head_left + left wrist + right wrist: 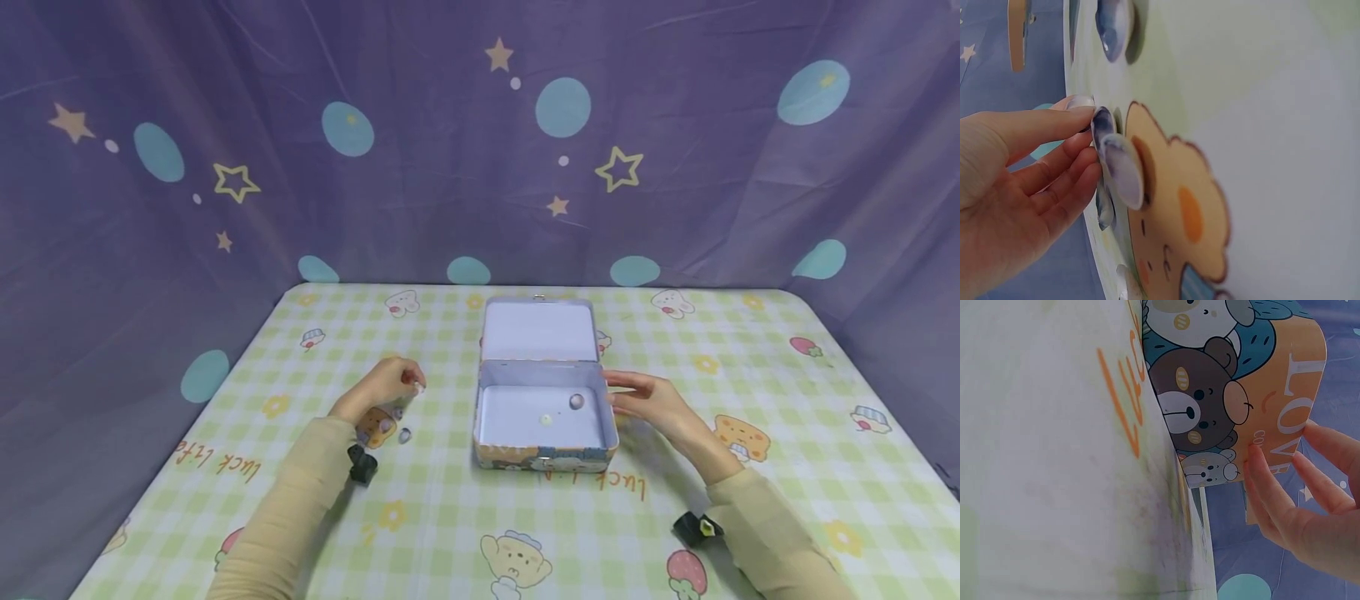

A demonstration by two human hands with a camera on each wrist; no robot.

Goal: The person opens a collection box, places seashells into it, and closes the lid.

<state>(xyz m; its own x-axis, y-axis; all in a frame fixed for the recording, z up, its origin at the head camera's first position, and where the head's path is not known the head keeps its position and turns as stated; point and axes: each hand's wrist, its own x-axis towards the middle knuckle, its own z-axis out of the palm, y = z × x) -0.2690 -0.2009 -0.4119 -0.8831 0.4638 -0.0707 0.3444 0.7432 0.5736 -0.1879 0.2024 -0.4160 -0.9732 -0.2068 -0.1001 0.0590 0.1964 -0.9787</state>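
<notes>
My left hand [386, 383] pinches a small pale seashell [1080, 102] between thumb and fingertips, just above the tablecloth. Several purple-and-white seashells [405, 435] lie below that hand; in the left wrist view one shell [1124, 172] overlaps another right by the fingers. An open tin box [487, 457] stands at the middle of the table, its lid [538, 332] tipped back. Inside it are a round purplish shell [576, 401] and a small pale piece [546, 420]. My right hand [652, 404] rests nearly straight fingers against the box's bear-printed right side [1266, 394].
A checked tablecloth [420, 533] with printed cartoon animals and flowers covers the table. Behind it and on both sides hangs a purple curtain [450, 167] with stars and blue dots. A black wrist strap piece [363, 465] shows by the left sleeve.
</notes>
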